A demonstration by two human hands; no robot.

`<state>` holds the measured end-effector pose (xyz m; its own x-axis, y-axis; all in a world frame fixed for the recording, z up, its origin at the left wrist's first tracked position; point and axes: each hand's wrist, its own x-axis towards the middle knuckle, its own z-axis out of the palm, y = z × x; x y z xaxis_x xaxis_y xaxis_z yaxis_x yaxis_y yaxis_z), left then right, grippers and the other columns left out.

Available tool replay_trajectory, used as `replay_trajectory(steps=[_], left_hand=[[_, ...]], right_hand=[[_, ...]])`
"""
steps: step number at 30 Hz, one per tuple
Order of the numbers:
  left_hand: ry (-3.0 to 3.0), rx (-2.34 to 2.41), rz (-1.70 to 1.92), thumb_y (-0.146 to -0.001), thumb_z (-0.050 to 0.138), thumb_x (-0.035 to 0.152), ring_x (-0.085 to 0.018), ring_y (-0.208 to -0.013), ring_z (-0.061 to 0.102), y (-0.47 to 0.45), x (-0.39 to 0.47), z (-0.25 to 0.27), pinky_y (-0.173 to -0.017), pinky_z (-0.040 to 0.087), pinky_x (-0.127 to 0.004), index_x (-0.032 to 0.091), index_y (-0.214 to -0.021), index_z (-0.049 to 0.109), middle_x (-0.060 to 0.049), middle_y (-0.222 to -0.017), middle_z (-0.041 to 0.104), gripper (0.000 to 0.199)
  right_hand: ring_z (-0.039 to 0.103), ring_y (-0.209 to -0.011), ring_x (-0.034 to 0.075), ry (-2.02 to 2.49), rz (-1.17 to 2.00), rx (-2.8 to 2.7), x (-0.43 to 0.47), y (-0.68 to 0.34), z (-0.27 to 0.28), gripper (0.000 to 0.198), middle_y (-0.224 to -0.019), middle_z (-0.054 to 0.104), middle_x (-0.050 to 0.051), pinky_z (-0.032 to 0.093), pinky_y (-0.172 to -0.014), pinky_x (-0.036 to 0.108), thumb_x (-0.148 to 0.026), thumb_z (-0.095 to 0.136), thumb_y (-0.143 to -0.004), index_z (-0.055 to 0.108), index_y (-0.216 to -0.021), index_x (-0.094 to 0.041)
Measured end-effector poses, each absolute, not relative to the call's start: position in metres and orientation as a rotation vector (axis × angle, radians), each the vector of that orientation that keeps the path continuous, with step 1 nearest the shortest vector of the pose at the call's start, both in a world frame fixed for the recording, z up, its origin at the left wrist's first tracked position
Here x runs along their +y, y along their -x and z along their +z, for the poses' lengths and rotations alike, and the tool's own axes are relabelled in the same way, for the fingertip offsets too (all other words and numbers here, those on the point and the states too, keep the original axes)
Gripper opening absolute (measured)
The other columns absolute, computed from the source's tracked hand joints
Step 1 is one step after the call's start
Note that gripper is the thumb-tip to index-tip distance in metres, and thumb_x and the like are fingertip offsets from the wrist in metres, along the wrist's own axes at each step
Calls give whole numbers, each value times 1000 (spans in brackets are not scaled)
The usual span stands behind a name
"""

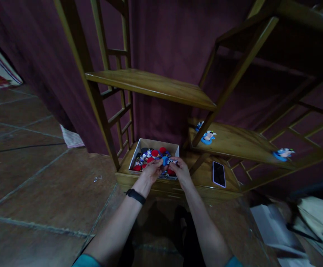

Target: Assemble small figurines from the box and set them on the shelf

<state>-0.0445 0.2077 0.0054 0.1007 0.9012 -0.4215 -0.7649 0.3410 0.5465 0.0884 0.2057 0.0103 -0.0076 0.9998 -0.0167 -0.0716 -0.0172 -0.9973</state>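
Observation:
Both hands meet over a shallow white cardboard box (175, 149) on the low wooden shelf. My left hand (153, 170) pinches the blue base of a small figurine (165, 161). At its other end, my right hand (181, 168) grips the same figurine, which is held sideways. Inside the box lie several more small figurines (150, 152) with red, blue and black round bases. Fingers hide part of the held figurine, and its finer details are too small to make out.
A phone (219, 174) lies on the lower shelf (203, 170) at right. Figurines with light blue bases (208, 137) stand on the middle shelf, another figurine (283, 154) near its right end. A bare upper board (150, 83) juts above the box. Bags (317, 218) rest on the floor at right.

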Motion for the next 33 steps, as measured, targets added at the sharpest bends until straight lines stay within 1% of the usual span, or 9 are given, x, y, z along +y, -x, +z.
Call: replay_trajectory(steps=[4,9,14,18,23,28,33], left_hand=[[-191,788,1241,-76,62,6,-12,-67,63,42,208,6,-64,55,-24,11,-68,62,-5,-72,66,10],[-202,789,1248,-71,68,6,-11,-63,61,40,206,5,-65,55,-25,12,-63,60,-3,-67,64,12],[-243,791,1281,-67,71,6,-10,-58,59,35,202,3,-66,55,-27,12,-58,59,-1,-59,61,17],[-260,824,1250,-69,70,7,-11,-59,62,31,200,2,-64,55,-26,12,-61,60,-2,-60,63,14],[-268,864,1232,-71,68,8,-12,-54,61,27,200,1,-59,54,-26,11,-60,60,-3,-60,63,14],[-273,876,1250,-67,72,9,-12,-56,62,22,200,2,-60,54,-25,10,-62,61,-4,-62,64,13],[-279,903,1248,-66,73,11,-11,-54,60,15,198,5,-61,54,-26,11,-60,59,-1,-58,62,16]], right_hand=[[60,-66,12,1142,1228,-1113,203,-89,10,36,-78,62,-2,54,-68,30,-39,71,-62,60,-90,-20],[62,-66,14,1130,1218,-1067,193,-97,2,38,-79,63,-1,55,-68,33,-42,72,-61,59,-90,-20],[62,-65,14,1153,1177,-1039,186,-102,-8,33,-78,62,-2,55,-67,32,-39,70,-64,59,-90,-21],[60,-64,13,1200,1115,-1093,189,-101,-12,31,-76,62,-3,54,-67,31,-37,67,-66,59,-91,-21],[59,-66,13,1243,1013,-1180,194,-103,-11,27,-76,62,-3,52,-67,29,-34,64,-68,59,-91,-22],[58,-70,14,1255,970,-1249,195,-107,-6,22,-79,63,-2,50,-69,28,-33,62,-68,60,-88,-22],[58,-70,15,1267,966,-1239,193,-110,-2,22,-76,62,-2,49,-68,28,-33,61,-69,60,-89,-23]])
